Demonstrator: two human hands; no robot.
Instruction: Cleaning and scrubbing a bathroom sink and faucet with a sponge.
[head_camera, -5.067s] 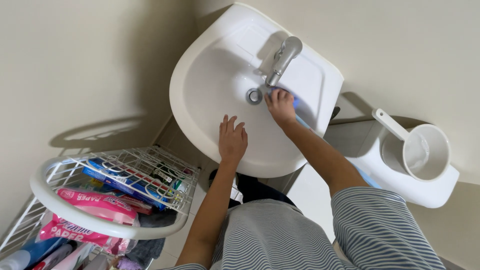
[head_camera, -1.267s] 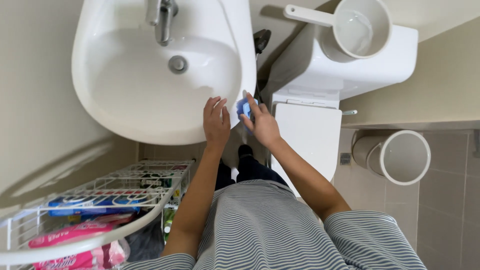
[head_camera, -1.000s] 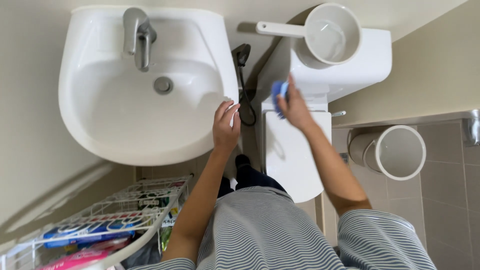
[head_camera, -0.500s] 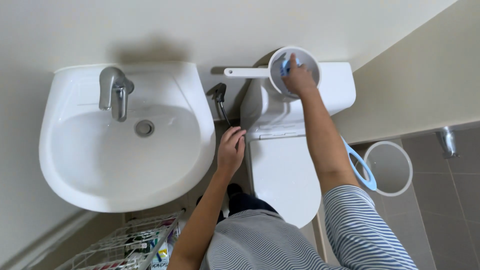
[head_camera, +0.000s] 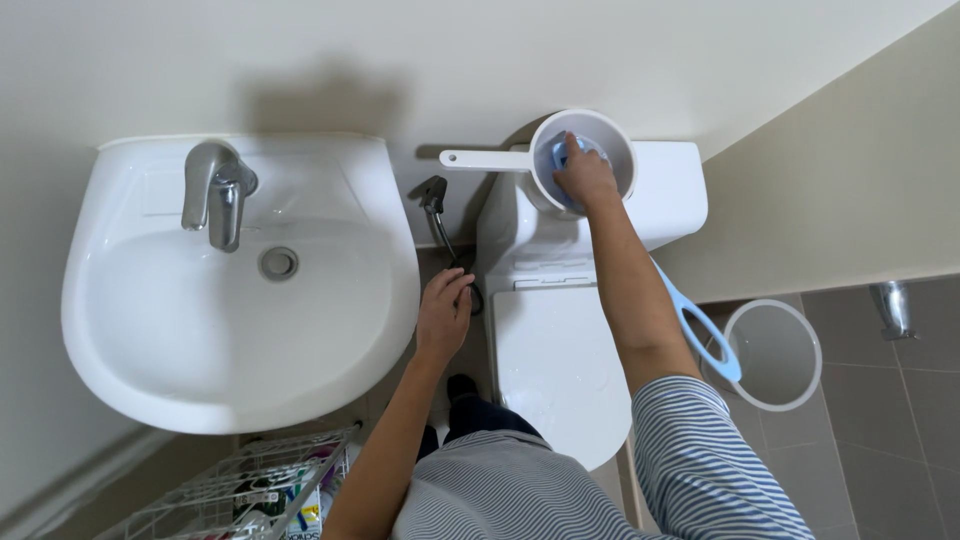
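Head view is showing the right hand (head_camera: 585, 178) reaching into a white long-handled dipper (head_camera: 545, 160) sitting on the toilet tank (head_camera: 660, 195), its fingers closing around a small blue cloth (head_camera: 562, 150) inside the bowl. Meanwhile the left hand (head_camera: 443, 315) is hanging loosely open, holding nothing, just beside the rim of the white sink (head_camera: 240, 290), above the closed toilet lid (head_camera: 555, 370).

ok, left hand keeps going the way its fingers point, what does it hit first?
Probably the bidet sprayer hose hanging between sink and toilet; the left hand points up at it. Depth is unclear, so contact is uncertain.
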